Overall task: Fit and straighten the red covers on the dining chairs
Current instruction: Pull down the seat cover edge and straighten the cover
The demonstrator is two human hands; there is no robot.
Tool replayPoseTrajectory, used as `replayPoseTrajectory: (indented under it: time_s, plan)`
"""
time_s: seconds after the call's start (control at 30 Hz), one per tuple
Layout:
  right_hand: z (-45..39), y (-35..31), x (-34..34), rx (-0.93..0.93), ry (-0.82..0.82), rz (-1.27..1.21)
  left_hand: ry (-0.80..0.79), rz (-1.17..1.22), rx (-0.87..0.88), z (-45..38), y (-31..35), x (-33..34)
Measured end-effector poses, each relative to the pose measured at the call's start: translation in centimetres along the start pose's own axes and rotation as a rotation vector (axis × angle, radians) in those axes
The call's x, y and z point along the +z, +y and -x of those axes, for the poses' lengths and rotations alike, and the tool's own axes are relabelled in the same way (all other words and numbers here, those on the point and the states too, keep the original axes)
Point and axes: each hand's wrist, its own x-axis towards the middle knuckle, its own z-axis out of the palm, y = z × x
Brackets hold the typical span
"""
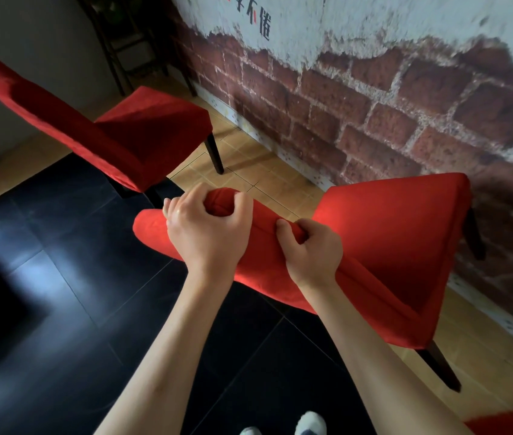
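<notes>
A dining chair in a red cover (399,240) stands in front of me, its seat toward the brick wall and its backrest top edge under my hands. My left hand (208,227) grips a bunched fold of the red fabric at the top of the backrest. My right hand (310,249) pinches the same top edge a little further right, thumb over the cloth. A second red-covered chair (117,133) stands further back on the left, its cover lying smooth.
A brick-pattern wall (374,114) runs along the right, close behind the near chair. A dark glossy table top (60,277) fills the lower left. A dark wooden stand (129,42) sits in the far corner. My shoes (308,425) show at the bottom edge.
</notes>
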Motion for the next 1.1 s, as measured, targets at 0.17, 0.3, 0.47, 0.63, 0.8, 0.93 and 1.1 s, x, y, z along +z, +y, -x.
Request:
replayPoseTrajectory:
  time_s: [0.17, 0.3, 0.47, 0.63, 0.8, 0.93, 1.1]
  plan:
    - [0.2, 0.5, -2.0, -0.007, 0.013, -0.031, -0.005, 0.007, 0.057, 1.4, 1.9, 0.0]
    - [0.4, 1.2, -4.0, 0.005, 0.011, -0.024, 0.000, -0.011, 0.077, 3.0, 3.5, 0.2]
    - [0.8, 2.4, -6.3, -0.007, 0.019, -0.084, 0.016, -0.015, 0.087, 5.3, 5.6, 0.5]
    - [1.3, 3.7, -9.7, -0.011, 0.028, -0.123, 0.042, -0.061, 0.147, 8.2, 8.4, 0.8]
    - [1.9, 4.6, -12.9, -0.012, 0.034, -0.152, 0.055, -0.066, 0.175, 11.0, 10.6, 1.5]
    - [2.4, 5.6, -15.4, -0.012, 0.051, -0.194, 0.054, -0.078, 0.196, 13.1, 12.2, 1.7]
    - [3.2, 6.7, -17.4, -0.030, 0.085, -0.222, 0.041, -0.074, 0.215, 15.4, 13.7, 2.0]
